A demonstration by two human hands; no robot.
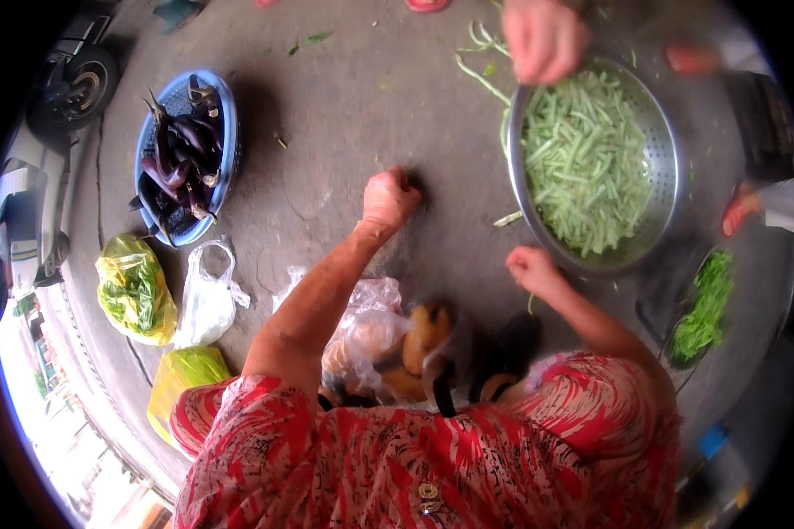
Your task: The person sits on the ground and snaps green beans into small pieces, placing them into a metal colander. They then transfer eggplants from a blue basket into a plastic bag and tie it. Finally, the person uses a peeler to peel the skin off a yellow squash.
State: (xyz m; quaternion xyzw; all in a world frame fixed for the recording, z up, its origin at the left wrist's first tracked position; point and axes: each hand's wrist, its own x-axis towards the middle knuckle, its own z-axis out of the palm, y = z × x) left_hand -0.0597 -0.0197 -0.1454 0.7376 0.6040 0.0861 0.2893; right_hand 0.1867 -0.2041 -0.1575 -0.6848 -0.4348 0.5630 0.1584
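My left hand (392,198) is low over the concrete floor, its fingers curled; anything inside them is hidden. Just below the rim of a perforated metal colander (668,192) is my right hand (532,270), fingers bent together. Whether it holds anything cannot be made out. A short green stem (530,304) shows below it. Cut green bean pieces (582,152) fill much of the colander. Another person's hand (546,43) hangs over its upper left edge. Long beans (482,81) lie on the floor left of the colander.
A blue plastic basket (230,155) holds dark purple eggplants (185,139). Near it are a yellow bag of greens (135,291) and a white plastic bag (208,297). Brown-orange vegetables and clear plastic bags (364,337) lie close to me. Leafy greens (705,311) are at right, a scooter (43,178) at left.
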